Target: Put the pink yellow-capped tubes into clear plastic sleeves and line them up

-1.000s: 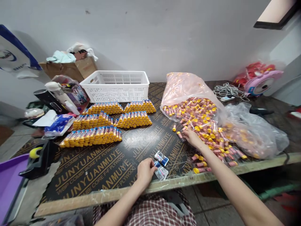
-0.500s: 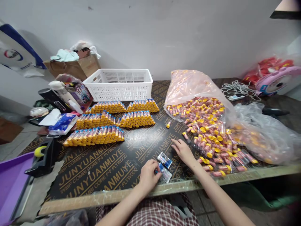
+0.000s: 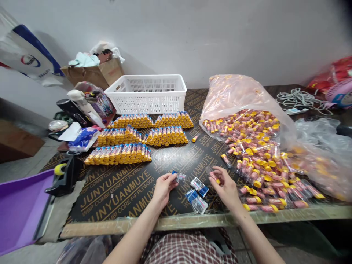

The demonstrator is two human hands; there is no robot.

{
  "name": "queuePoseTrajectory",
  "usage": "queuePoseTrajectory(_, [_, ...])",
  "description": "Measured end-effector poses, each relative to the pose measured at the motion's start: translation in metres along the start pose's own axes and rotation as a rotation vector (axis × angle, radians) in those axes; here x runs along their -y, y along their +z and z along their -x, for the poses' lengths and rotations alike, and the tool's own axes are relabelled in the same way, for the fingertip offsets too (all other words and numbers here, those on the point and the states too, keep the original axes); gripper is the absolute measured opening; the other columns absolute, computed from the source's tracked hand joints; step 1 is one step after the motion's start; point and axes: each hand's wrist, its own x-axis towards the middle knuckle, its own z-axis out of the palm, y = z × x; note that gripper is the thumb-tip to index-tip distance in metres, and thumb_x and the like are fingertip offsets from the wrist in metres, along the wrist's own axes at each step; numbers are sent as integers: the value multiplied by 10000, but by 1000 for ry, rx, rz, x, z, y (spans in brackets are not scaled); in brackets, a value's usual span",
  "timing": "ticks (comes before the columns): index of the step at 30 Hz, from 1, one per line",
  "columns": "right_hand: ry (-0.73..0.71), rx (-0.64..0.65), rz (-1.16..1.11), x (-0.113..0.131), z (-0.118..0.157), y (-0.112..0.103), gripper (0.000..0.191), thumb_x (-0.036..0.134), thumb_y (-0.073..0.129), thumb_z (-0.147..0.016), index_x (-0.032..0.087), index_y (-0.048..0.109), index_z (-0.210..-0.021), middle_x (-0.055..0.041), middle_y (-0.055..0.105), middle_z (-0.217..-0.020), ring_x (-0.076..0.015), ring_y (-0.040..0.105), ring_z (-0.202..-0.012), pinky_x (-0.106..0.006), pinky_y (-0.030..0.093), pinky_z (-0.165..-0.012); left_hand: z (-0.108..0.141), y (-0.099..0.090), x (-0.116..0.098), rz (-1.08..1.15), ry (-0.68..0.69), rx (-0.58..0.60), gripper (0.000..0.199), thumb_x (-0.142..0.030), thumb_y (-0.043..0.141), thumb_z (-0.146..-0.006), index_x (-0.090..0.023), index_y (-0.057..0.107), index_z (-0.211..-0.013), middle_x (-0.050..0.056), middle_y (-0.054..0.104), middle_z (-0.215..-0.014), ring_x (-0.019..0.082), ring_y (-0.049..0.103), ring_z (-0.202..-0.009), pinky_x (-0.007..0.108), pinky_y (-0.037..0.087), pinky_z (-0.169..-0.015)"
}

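my left hand (image 3: 164, 190) pinches a small blue packet (image 3: 179, 177) and my right hand (image 3: 224, 189) holds a little tube (image 3: 213, 176) near more packets (image 3: 198, 196) on the board (image 3: 118, 198)

The black plywood tabletop (image 3: 115, 200) has yellow printed words, repeated many times: "JUNYUANMUYE" and "WBP COMBI CORE F-F PLYWOOD". They read most clear in front of the white plastic basket (image 3: 145, 96). The print on the small packets (image 3: 199, 186) is too small to read.

Glossy black film-faced plywood worktop (image 3: 123, 194); smooth clear plastic tubes (image 3: 261, 165), glossy yellow plastic caps (image 3: 257, 184); shiny thin plastic bag (image 3: 239, 95); white perforated plastic basket (image 3: 145, 97); glossy clear plastic packets (image 3: 198, 201).
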Motion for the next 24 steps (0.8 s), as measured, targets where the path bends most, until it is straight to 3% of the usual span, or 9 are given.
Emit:
queuePoseTrajectory(3, [-81,6,-94,41,9,5,164,258,573,-829,196,557,-980,-57,616,-899,-172,603,-797,-311,515,-713,-3,2,1,49,-11,-40,354,-309,851,-427,-100,673,-651,29,662,-609,87,571,-511,199,484,-523])
queuePoseTrajectory(6, [-245,-76,-97,63,19,14,128,162,580,-822,207,602,-941,-56,603,-915,-175,590,-868,-325,507,-778,-4,2,1,71,-20,-72,352,-351,848,-436,-103,667,-609,24,646,-559,80,555,-477,185,463,-482])
queuePoseTrajectory(13, [-400,-113,-50,63,25,35,350,53,576,-800,231,598,-1100,-63,589,-948,-165,592,-874,-315,525,-777,0,1,4,65,-24,-76,371,-394,837,-448,-106,663,-604,26,640,-557,85,560,-496,187,459,-498])
queuePoseTrajectory(20, [-366,-23,-153,69,30,38,379,71,549,-802,243,604,-1136,-74,575,-983,-177,599,-884,-329,541,-770,0,1,10,58,98,-78,368,-456,766,-554,-114,659,-638,25,649,-607,100,569,-541,238,490,-576])
queuePoseTrajectory(24, [-352,-59,-128,68,32,36,475,70,532,-803,305,553,-1216,-74,568,-1018,-195,591,-912,-361,542,-784,-1,-3,7,40,89,-132,377,-453,770,-547,-106,655,-637,35,653,-598,112,575,-538,250,490,-584])
